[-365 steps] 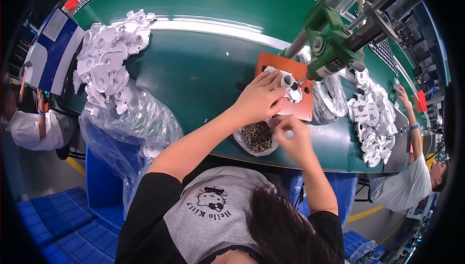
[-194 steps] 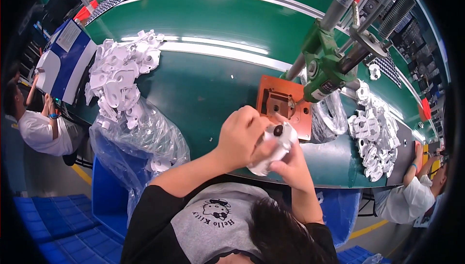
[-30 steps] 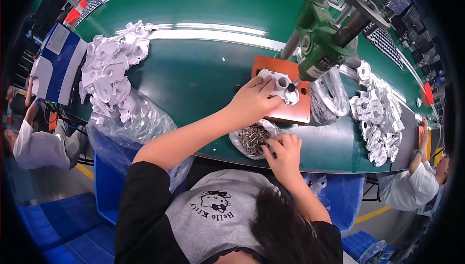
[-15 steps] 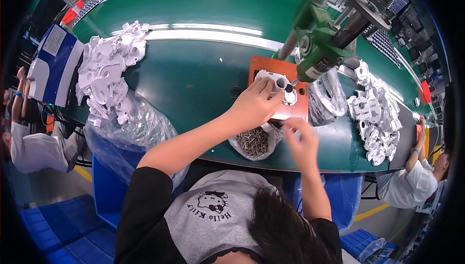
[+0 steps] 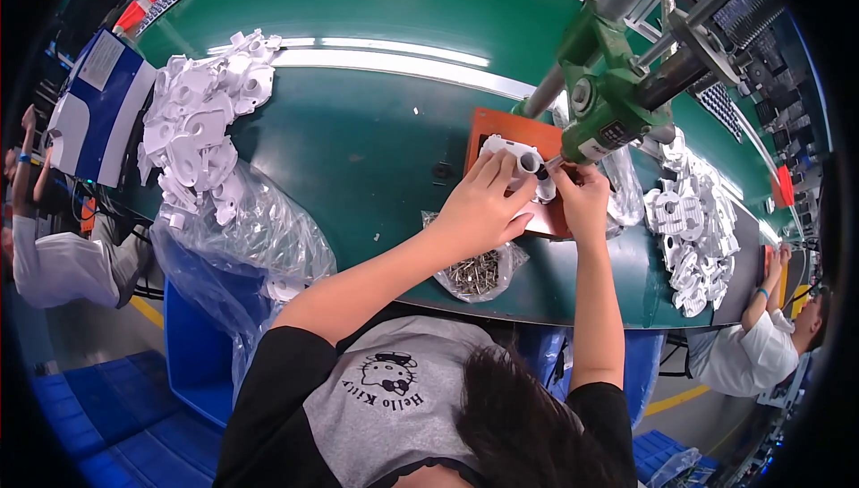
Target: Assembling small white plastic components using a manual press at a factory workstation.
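A white molded plastic part (image 5: 526,159) with a round ring-like opening lies on the orange fixture plate (image 5: 488,119). My left hand (image 5: 481,211) is closed over its near left side, with the fingers pressed on it. At the right end of the part, my right hand (image 5: 583,202) is pinched close beneath the green press head (image 5: 616,99). Whatever sits between those fingertips is too small and hidden to name. A clear plastic bag of small metal pins or screws (image 5: 479,275) lies just in front of the plate, partly under my left wrist.
A heap of white plastic parts (image 5: 192,121) is piled at left above a clear bag (image 5: 277,229) and blue bin (image 5: 197,345). More white parts (image 5: 693,229) lie at right, near a bag (image 5: 624,179). A blue-and-white box (image 5: 103,112) stands far left. People sit at both sides.
My right hand has moved up from beside the bag of metal pieces to the right end of the white part. My left hand stays on the part.
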The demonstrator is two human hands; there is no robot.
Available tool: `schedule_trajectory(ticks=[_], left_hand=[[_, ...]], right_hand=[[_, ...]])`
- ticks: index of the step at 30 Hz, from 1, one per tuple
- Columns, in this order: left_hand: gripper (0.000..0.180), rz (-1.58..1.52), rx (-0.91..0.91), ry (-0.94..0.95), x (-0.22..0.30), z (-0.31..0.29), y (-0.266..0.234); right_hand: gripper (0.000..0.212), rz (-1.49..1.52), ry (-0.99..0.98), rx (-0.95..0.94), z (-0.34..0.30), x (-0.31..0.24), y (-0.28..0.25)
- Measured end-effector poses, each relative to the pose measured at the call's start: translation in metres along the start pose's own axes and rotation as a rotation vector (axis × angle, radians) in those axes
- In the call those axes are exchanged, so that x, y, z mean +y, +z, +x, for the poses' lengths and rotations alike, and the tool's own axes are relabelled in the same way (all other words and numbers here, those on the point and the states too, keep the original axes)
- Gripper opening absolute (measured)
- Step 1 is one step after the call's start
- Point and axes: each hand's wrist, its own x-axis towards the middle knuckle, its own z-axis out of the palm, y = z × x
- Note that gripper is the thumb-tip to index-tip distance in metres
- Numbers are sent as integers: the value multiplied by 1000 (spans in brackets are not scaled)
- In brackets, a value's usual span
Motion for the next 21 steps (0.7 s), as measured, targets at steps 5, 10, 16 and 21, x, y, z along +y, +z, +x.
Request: schedule_trajectory(ticks=[5,10,16,21], left_hand=[[45,11,0,-4,-1,0,3],[46,4,-20,-2,-1,1,3],[44,36,-30,-7,-3,0,-1],[41,-8,-24,-25,-1,0,-4]], right_hand=[[15,-84,-93,-25,1,-5,-2],[25,-326,-312,-125,-17,-4,-9],[37,-729,-471,-114,-39,-21,-1],[49,-908,-438,-182,-50,-20,-3]])
